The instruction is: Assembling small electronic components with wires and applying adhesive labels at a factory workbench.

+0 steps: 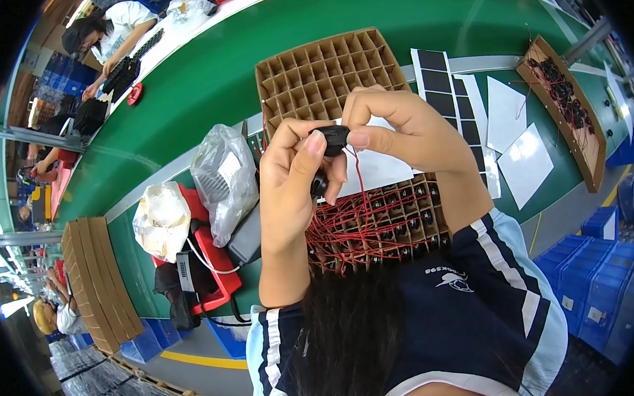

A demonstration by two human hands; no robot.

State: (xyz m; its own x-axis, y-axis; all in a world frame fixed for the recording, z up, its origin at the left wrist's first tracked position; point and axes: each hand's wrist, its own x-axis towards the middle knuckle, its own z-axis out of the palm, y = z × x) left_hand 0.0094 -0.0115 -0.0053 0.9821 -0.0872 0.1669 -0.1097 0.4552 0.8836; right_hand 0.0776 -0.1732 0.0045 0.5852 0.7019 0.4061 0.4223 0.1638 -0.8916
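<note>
Between both hands, above the table, is a small black oval part point(334, 138) with a red wire point(361, 170) hanging down from it. My left hand point(291, 172) pinches its left end between thumb and fingers. A second small black round part point(319, 184) sits under the curled fingers of that hand. My right hand point(399, 128) is closed at the right end, its thumb tip against the part. Below my hands, a cardboard divider box point(432, 210) holds many black parts with tangled red wires point(340, 232). White paper point(383, 167) lies partly behind my hands.
An empty-celled cardboard divider box point(325, 72) lies beyond my hands. At left are a clear plastic bag point(224, 181), a red tool holder point(216, 260) and stacked cardboard point(99, 281). Sheets of black labels point(436, 84) and a cardboard tray point(594, 158) of wired parts are at right.
</note>
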